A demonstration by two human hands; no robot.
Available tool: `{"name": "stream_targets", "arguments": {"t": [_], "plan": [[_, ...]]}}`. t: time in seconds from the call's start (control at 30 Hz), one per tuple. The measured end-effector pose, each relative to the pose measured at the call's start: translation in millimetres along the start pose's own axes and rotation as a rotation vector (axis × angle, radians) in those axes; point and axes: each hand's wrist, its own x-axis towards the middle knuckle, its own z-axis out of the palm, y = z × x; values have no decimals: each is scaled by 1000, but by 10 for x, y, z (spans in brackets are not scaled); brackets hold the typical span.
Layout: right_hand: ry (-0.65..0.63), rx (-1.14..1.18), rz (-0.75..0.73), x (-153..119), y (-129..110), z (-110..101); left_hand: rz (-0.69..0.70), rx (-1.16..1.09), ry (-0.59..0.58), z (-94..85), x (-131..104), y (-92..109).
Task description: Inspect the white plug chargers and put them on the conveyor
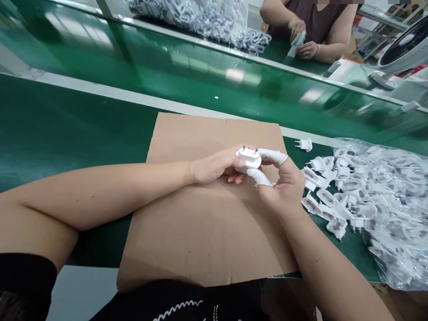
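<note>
A white two-pin plug housing [248, 161] is held between my two hands above a sheet of brown cardboard [200, 232], its metal pins pointing up and away from me. My left hand [220, 166] grips it from the left, thumb on its near side and fingers curled beneath. On the other side, my right hand [281, 180] pinches it between thumb and index finger, both wrapped in white coverings. Right of the cardboard lie many similar white plug housings [329, 198], some loose and others in a clear plastic bag [397, 218].
A single plug housing [305, 144] lies apart near the pale strip. Beyond runs a green conveyor belt [150, 71] with a metal rail. Across it, a co-worker [310, 31] handles a white piece beside a heap of white parts [200, 20]. A fan [406, 44] stands at the upper right.
</note>
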Motion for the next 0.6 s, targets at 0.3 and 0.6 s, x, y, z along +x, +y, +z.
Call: {"name": "stream_targets", "arguments": {"t": [0.3,0.6], "plan": [[89,-135,-111,-8,12,45,-32,30,63,-1,-9,-3],[-3,-54,11,-13,-17,-4,-70,-24,54,-23,2,-19]]}}
